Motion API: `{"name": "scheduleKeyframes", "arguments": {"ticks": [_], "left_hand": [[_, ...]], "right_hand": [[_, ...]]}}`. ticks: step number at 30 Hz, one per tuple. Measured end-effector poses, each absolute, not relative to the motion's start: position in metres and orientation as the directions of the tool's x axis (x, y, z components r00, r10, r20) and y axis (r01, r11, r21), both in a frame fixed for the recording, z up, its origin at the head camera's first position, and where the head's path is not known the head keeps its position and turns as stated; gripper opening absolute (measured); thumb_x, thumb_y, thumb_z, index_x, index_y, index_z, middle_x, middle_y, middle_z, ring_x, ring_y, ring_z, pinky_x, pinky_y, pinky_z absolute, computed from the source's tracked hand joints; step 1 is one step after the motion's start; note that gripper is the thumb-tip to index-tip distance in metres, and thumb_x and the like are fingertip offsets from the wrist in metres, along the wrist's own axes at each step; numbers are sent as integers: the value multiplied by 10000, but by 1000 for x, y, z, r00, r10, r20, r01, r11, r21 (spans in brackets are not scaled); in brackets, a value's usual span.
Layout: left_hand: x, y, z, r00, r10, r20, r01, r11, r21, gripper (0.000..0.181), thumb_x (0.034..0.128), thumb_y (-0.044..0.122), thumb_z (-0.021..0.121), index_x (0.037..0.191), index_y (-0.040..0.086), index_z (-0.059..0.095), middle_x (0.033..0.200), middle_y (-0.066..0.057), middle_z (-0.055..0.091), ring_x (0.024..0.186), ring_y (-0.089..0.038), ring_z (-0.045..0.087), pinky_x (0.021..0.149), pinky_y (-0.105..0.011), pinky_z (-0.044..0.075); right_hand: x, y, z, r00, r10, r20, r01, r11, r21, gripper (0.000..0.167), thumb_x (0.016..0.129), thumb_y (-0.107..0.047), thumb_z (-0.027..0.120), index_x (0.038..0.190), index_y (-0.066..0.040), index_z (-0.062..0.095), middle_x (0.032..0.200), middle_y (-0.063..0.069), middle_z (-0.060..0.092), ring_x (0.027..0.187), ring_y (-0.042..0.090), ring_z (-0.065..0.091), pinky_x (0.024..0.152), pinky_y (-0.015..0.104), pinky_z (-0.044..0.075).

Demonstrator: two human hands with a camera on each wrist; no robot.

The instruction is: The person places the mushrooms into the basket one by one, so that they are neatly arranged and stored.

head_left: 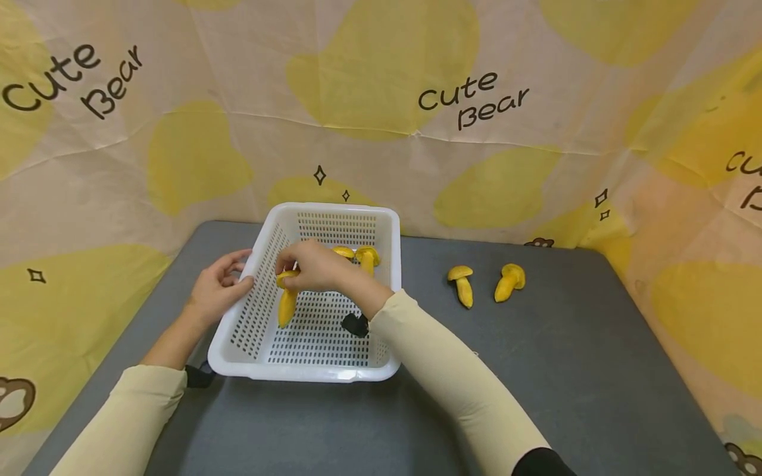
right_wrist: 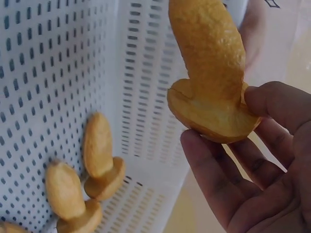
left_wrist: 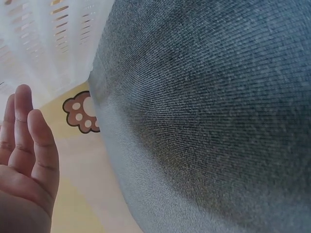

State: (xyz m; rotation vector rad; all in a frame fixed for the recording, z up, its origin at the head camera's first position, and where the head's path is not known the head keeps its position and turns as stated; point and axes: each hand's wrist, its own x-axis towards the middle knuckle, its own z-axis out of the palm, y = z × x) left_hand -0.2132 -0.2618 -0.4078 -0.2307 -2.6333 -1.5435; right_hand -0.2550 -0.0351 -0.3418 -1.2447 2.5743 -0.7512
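Observation:
My right hand (head_left: 315,266) is over the left part of a white perforated plastic basket (head_left: 321,375) and pinches a yellow mushroom (head_left: 288,307) by its cap. In the right wrist view, thumb and fingertips grip the cap of this mushroom (right_wrist: 209,53), whose stem points up in the picture. Beyond the hand, other yellow mushrooms (head_left: 367,258) lie in the basket, partly hidden by the right hand and forearm. My left hand (head_left: 217,287) rests at the basket's left rim with its fingers extended; the left wrist view shows these fingers (left_wrist: 46,145) beside the basket wall.
To the right of the basket, one yellow mushroom (head_left: 461,286) and another mushroom (head_left: 509,282) lie on the grey table (head_left: 571,370). A patterned cloth (head_left: 381,86) hangs behind the table and along its sides. A small black device (head_left: 355,325) shows at the right wrist.

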Motion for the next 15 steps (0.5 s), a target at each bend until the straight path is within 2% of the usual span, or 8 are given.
{"name": "scheduleKeyframes", "arguments": {"ticks": [3,7,15], "left_hand": [[-213,-262,-408,-984,90,151,176,483,858,526,914,98,594,1408,25,429,972,122,557,645,5,630,551,-258,574],[-213,-262,-408,-984,96,149,177,490,854,529,917,97,588,1413,16,424,1007,43,567,657,13,635,549,-265,576],[-213,-261,-408,-983,97,154,182,490,853,530,916,86,584,1416,16,421,988,91,562,663,19,638,551,-262,577]], "right_hand": [[-256,-38,-345,-622,-781,50,-695,522,-494,49,894,-207,653,930,-181,672,864,-83,636,804,74,553,701,145,463],[-256,-40,-350,-616,-787,43,-706,527,-472,51,880,-213,658,927,-202,674,849,-99,637,788,58,556,699,144,452],[-260,-42,-364,-620,-784,-10,-620,498,-606,67,888,-166,665,954,-159,668,879,-63,648,818,71,578,690,114,479]]}}
